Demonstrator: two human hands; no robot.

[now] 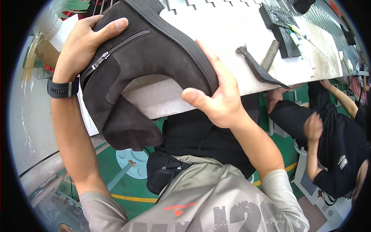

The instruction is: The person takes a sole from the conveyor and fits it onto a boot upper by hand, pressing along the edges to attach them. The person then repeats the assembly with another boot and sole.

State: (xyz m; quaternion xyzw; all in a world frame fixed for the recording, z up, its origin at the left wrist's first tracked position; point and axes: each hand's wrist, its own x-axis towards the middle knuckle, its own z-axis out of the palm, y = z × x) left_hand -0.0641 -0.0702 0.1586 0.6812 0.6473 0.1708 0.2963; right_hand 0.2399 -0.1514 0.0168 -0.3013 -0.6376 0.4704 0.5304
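Observation:
A black suede-like ankle boot (154, 62) with a silver side zipper (104, 56) is held up between my hands over the table edge. Its dark sole faces up and right, and the soft shaft (129, 123) flops downward, folded. My left hand (83, 46) wraps around the boot's upper left part, thumb pressed on the side above the zipper. Beside the toe, my right hand (222, 96) grips the sole's edge; its fingers are partly hidden behind the boot and its thumb juts toward the upper.
On the white table (216, 31) lie a hammer (257, 67) with a wooden handle, black blocks (284, 33) and slim pen-like tools (295, 36). A white jug (48, 25) stands at upper left. A co-worker in black (332, 131) sits at right. A fan (63, 212) is at lower left.

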